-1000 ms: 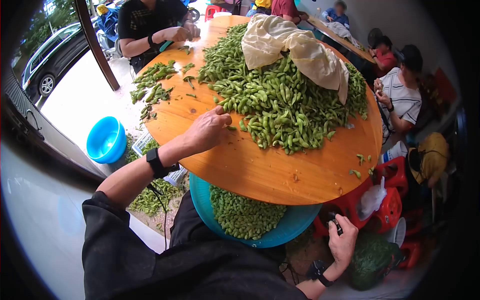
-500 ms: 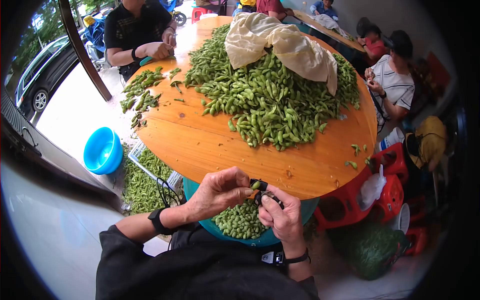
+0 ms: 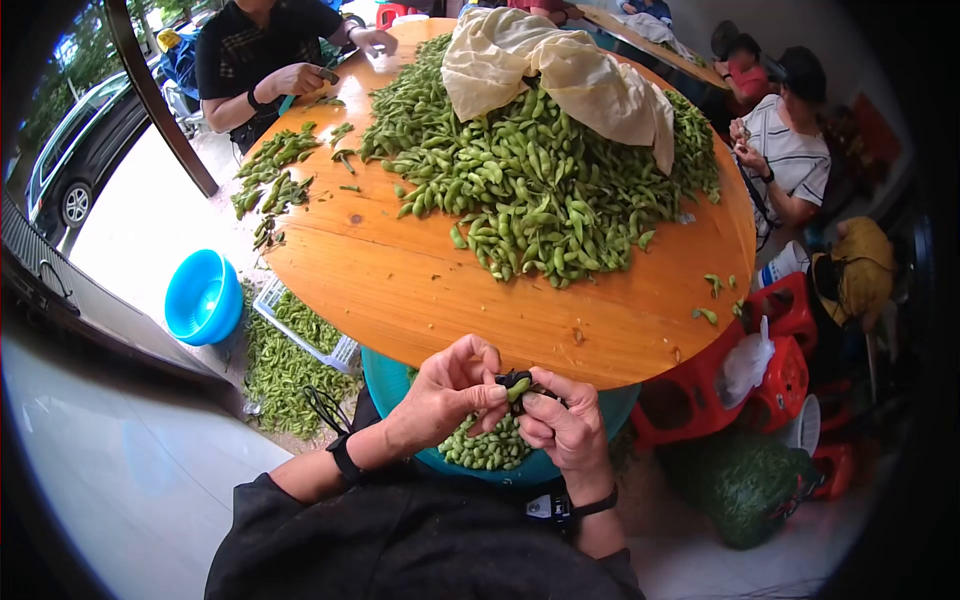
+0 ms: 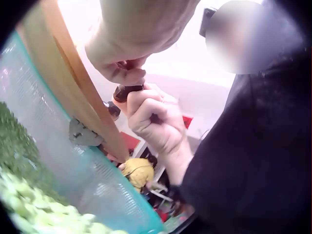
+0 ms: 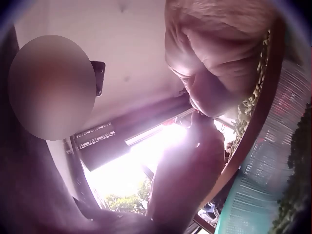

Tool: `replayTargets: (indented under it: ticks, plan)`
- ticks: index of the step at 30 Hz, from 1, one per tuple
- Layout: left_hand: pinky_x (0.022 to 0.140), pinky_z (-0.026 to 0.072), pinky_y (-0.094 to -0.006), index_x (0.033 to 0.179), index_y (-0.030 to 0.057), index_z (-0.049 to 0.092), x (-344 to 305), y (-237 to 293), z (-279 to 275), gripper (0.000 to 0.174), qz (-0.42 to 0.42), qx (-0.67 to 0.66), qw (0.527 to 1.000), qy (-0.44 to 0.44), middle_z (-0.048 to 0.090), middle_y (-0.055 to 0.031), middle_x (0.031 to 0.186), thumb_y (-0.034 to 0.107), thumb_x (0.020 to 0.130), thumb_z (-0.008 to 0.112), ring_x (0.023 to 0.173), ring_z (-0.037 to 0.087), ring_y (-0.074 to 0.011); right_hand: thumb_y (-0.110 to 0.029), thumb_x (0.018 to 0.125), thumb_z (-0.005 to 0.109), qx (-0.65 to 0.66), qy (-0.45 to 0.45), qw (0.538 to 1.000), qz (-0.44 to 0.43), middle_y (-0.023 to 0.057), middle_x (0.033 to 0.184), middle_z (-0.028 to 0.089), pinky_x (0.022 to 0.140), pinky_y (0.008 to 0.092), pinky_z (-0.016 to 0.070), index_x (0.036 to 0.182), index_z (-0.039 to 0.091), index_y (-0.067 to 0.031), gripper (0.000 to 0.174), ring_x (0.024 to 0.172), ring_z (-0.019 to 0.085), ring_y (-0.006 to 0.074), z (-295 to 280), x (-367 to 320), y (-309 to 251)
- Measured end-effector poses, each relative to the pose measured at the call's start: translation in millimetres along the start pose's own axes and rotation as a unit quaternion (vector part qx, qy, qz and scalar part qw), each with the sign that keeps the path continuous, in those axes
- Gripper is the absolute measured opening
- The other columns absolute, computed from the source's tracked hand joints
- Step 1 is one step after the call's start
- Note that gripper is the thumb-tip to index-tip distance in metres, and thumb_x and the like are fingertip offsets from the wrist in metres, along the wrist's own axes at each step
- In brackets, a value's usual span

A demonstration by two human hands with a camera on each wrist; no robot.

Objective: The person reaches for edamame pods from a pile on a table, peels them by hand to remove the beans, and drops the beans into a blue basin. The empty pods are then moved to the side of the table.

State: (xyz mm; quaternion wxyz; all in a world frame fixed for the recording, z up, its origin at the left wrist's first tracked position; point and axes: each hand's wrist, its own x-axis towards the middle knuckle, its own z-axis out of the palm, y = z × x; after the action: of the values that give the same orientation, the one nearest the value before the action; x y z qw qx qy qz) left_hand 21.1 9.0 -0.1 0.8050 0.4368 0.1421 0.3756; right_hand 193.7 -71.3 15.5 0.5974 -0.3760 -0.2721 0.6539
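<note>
In the head view my left hand [image 3: 448, 392] pinches a green soybean pod [image 3: 519, 389] between thumb and fingers. My right hand [image 3: 568, 428] meets it, fingers curled around a small black object [image 3: 512, 379] right against the pod; its exact kind is unclear. Both hands are at the near table edge, above a teal basket [image 3: 620, 412] of shelled green beans [image 3: 487, 447]. From the left wrist, the dark object [image 4: 127, 91] shows between the two hands. The right wrist view is dim, and the fingers hide the pod there.
A large heap of soybean pods [image 3: 540, 190] under a cream cloth [image 3: 560, 65] covers much of the round wooden table [image 3: 400, 300]. Pods lie around a white crate [image 3: 345, 352] at left, near a blue basin [image 3: 204, 297]. Red stools [image 3: 785, 385] stand right. Other people sit around.
My left hand has come back from the heap's edge with a pod, and my right hand has risen from the lower right to meet it. Over the last half second the hands stay together.
</note>
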Motion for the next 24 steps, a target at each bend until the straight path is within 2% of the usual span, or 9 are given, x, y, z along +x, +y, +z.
replayTargets:
  ticks: [2, 4, 6, 9, 13, 16, 19, 22, 24]
  plan:
    - [0.044, 0.0405, -0.0245, 0.108, 0.0045, 0.048, 1, -3, -2, 0.023, -0.114, -0.188, 0.974, -0.051, 0.062, -0.0068, 0.086, 0.004, 0.093, 0.064, 0.057, 0.058, -0.0165, 0.002, 0.095, 0.054, 0.064, -0.046, 0.997, 0.006, -0.0012, 0.08, 0.053, 0.046, 0.0203, 0.0305, 0.113, 0.061, 0.0038, 0.019, 0.055, 0.042, 0.0042, -7, -1, 2]
    - [0.045, 0.0418, -0.0246, 0.11, 0.0041, 0.048, 1, -4, -2, 0.022, -0.125, -0.195, 0.971, -0.067, 0.061, -0.0074, 0.088, 0.006, 0.094, 0.062, 0.057, 0.058, -0.0161, 0.002, 0.094, 0.055, 0.001, -0.045, 0.999, 0.005, -0.0002, 0.08, 0.055, 0.047, 0.0215, 0.0334, 0.111, 0.062, 0.0028, 0.019, 0.056, 0.045, 0.0054, -3, -3, -8]
    - [0.046, 0.0424, -0.0248, 0.109, 0.0047, 0.049, 2, -4, 1, 0.02, -0.119, -0.061, 0.99, -0.037, 0.061, -0.0069, 0.09, 0.007, 0.095, 0.062, 0.057, 0.058, -0.0151, 0.003, 0.093, 0.056, -0.062, -0.043, 0.997, 0.004, 0.0008, 0.08, 0.056, 0.048, 0.0228, 0.0362, 0.11, 0.063, 0.0017, 0.018, 0.057, 0.047, 0.0066, -1, -5, -10]
    - [0.049, 0.0457, -0.0248, 0.113, 0.0024, 0.053, 0, -8, 1, 0.02, -0.082, 0.151, 0.985, -0.036, 0.063, -0.0063, 0.084, 0.009, 0.096, 0.061, 0.057, 0.059, -0.0132, 0.001, 0.084, 0.062, -0.434, 0.004, 0.888, -0.154, 0.0127, 0.076, 0.055, 0.062, 0.0316, 0.0479, 0.101, 0.063, 0.0058, 0.017, 0.066, 0.059, 0.0222, 7, -7, -6]
    - [0.054, 0.0491, -0.0254, 0.126, -0.0016, 0.054, 2, 4, 7, 0.028, 0.083, 0.464, 0.879, -0.068, 0.062, -0.0045, 0.067, 0.01, 0.1, 0.054, 0.058, 0.061, -0.0105, 0.001, 0.088, 0.061, -0.476, 0.016, 0.851, -0.222, 0.0066, 0.076, 0.054, 0.05, 0.0245, 0.0428, 0.101, 0.062, 0.0091, 0.015, 0.057, 0.054, 0.0103, 3, -6, -1]
    - [0.054, 0.0474, -0.029, 0.123, -0.0018, 0.055, -1, 16, 9, 0.027, -0.041, 0.392, 0.917, -0.068, 0.059, -0.0079, 0.064, 0.013, 0.102, 0.05, 0.057, 0.061, -0.014, 0.002, 0.085, 0.062, -0.481, 0.052, 0.851, -0.206, 0.0098, 0.076, 0.055, 0.054, 0.0269, 0.0451, 0.099, 0.062, 0.0091, 0.016, 0.061, 0.057, 0.0129, 6, -6, 2]
    - [0.053, 0.0443, -0.0263, 0.127, -0.002, 0.052, -2, 5, 7, 0.029, -0.059, 0.293, 0.953, -0.044, 0.056, -0.0044, 0.066, 0.013, 0.103, 0.043, 0.055, 0.053, -0.0105, 0.003, 0.083, 0.062, -0.511, 0.08, 0.821, -0.242, 0.0127, 0.077, 0.056, 0.058, 0.031, 0.047, 0.099, 0.062, 0.0088, 0.017, 0.065, 0.061, 0.0198, 16, -5, 6]
    - [0.052, 0.0422, -0.0239, 0.126, -0.0014, 0.055, -3, 6, 27, 0.031, -0.152, 0.155, 0.974, 0.065, 0.046, 0.0003, 0.065, 0.006, 0.1, 0.039, 0.055, 0.048, -0.0071, 0.004, 0.081, 0.061, -0.577, 0.15, 0.743, -0.306, 0.0186, 0.084, 0.054, 0.062, 0.04, 0.0481, 0.101, 0.062, 0.0071, 0.02, 0.072, 0.059, 0.0355, 28, -7, 21]
    - [0.052, 0.039, -0.0208, 0.126, -0.0006, 0.057, -3, -6, 33, 0.035, -0.124, 0.147, 0.978, 0.083, 0.048, 0.0026, 0.068, 0.005, 0.098, 0.037, 0.058, 0.044, -0.0044, 0.004, 0.082, 0.061, -0.61, 0.167, 0.699, -0.334, 0.0193, 0.086, 0.051, 0.06, 0.0411, 0.0474, 0.103, 0.061, 0.0068, 0.021, 0.073, 0.057, 0.0366, 32, -7, 28]
